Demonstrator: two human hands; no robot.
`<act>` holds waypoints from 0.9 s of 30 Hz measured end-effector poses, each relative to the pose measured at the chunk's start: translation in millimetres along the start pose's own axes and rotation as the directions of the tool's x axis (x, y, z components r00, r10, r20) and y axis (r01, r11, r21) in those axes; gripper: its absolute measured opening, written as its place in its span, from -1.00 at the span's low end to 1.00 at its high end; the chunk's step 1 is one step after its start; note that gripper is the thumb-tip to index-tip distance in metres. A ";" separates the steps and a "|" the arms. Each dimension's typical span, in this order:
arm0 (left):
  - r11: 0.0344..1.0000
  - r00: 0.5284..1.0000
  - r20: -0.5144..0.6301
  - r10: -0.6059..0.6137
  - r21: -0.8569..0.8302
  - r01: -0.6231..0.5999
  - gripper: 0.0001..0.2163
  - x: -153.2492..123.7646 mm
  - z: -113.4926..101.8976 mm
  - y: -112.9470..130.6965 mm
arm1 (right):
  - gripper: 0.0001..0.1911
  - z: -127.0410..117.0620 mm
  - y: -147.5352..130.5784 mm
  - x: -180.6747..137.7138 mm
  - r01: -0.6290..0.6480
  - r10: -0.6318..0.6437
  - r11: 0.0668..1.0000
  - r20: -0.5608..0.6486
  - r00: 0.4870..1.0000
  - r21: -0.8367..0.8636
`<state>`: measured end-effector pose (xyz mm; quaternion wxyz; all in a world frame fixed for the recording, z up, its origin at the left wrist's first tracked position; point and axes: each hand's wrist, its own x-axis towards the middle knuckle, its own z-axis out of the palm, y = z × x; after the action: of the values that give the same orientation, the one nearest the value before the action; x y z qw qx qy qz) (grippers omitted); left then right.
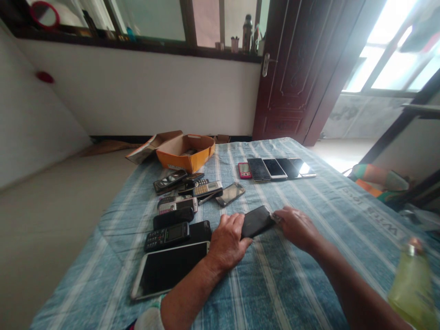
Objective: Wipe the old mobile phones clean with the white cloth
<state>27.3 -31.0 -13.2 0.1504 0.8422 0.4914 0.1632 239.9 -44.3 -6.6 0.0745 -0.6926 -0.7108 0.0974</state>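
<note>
My left hand [228, 240] grips the left end of a black smartphone [257, 222], thumb along its near edge and fingers over the far side. At the phone's right end, my right hand [296, 225] is closed in a pinch on a small whitish piece [275, 217], which touches the phone's edge; its material is too small to make out. Just left of my left hand lies a white tablet [172, 266] with a dark screen, partly covered by the hand. Beyond the held phone, a smartphone with a grey screen [231, 194] lies flat on the cloth.
Several old keypad phones [168, 234] are heaped at the left. An open orange box [187, 158] stands behind them. A row of smartphones [275, 168] and a small red phone [244, 170] lie farther back. A bottle of yellowish liquid [412, 284] stands at right on the striped blue cloth [275, 284].
</note>
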 end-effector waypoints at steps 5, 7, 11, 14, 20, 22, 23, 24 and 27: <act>1.000 1.000 -0.004 0.001 0.006 0.000 -0.62 0.6 -0.1 -0.4 | -0.84 -1.0 7.4 -3.2 0.094 -0.097 0.992 0.030 0.995 0.086; 1.000 1.000 -0.006 0.000 0.007 0.000 -0.62 0.8 -0.2 -0.7 | -0.81 -1.2 6.3 -4.5 0.111 -0.112 0.988 0.002 0.994 0.105; 1.000 1.000 -0.009 0.012 -0.003 -0.012 -0.62 1.0 0.4 -2.0 | -0.72 0.7 1.1 -5.6 0.165 -0.160 0.985 -0.093 0.983 0.049; 1.000 1.000 -0.019 0.017 -0.009 -0.018 -0.63 0.9 1.8 -3.4 | -0.70 2.2 -1.6 -5.2 0.203 -0.206 0.979 -0.100 0.974 -0.036; 1.000 0.999 -0.023 0.023 -0.009 -0.023 -0.63 1.1 3.4 -4.9 | -0.74 8.8 -20.8 -12.7 0.272 -0.285 0.953 -0.084 0.955 -0.136; 1.000 0.999 -0.016 0.029 -0.006 -0.029 -0.62 1.4 3.5 -5.9 | -0.77 15.1 -34.9 -18.2 0.335 -0.350 0.932 -0.109 0.930 -0.138; 0.999 0.999 -0.011 0.036 -0.004 -0.036 -0.62 1.5 3.5 -6.5 | -0.78 18.7 -42.3 -20.9 0.377 -0.394 0.916 -0.126 0.910 -0.137; 0.999 0.999 -0.005 0.044 0.000 -0.044 -0.62 1.6 3.5 -7.2 | -0.79 22.2 -49.2 -23.2 0.418 -0.436 0.898 -0.147 0.888 -0.139; 0.998 0.998 0.002 0.056 0.009 -0.056 -0.65 1.5 3.4 -8.8 | -0.80 28.4 -59.5 -25.6 0.459 -0.483 0.875 -0.192 0.855 -0.153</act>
<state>22.6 -25.8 -19.7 0.1425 0.8564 0.4681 0.1645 176.1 -72.2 -18.9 0.1403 -0.5067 -0.8497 -0.0391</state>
